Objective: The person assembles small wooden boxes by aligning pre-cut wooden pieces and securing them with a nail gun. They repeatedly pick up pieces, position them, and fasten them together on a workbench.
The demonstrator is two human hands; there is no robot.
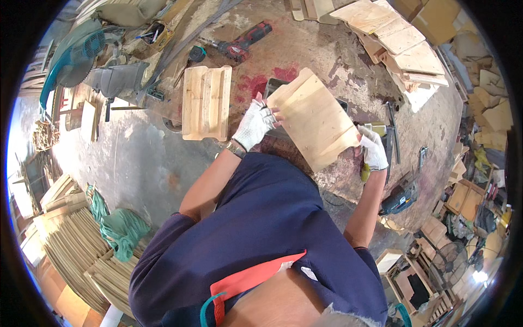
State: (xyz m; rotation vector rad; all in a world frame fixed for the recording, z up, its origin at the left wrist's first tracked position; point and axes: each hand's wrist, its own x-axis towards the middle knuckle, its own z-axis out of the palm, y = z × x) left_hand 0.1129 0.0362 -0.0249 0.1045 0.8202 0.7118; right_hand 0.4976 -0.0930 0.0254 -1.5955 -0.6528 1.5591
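A thin, pale wooden board (pixel 311 122) with notched ends is held tilted in front of me by both hands. My left hand (pixel 256 125), in a white fingerless-tipped glove, grips its left edge. At the opposite corner my right hand (pixel 373 148), gloved alike, closes on the board's right edge. Beneath the board a dark box (pixel 275 84) shows only in part. Left of my left hand lies a similar wooden panel (pixel 206 103) with raised strips running along it. Close by my right hand is a yellow-green handled tool (pixel 377 128), partly hidden.
A red and black cordless drill (pixel 239 48) and a tape measure (pixel 197 53) lie farther back. Stacked boards (pixel 403 46) stand at far right. A teal circular saw (pixel 79 54) is at far left. Near the right edge rests a jigsaw-like power tool (pixel 400 197).
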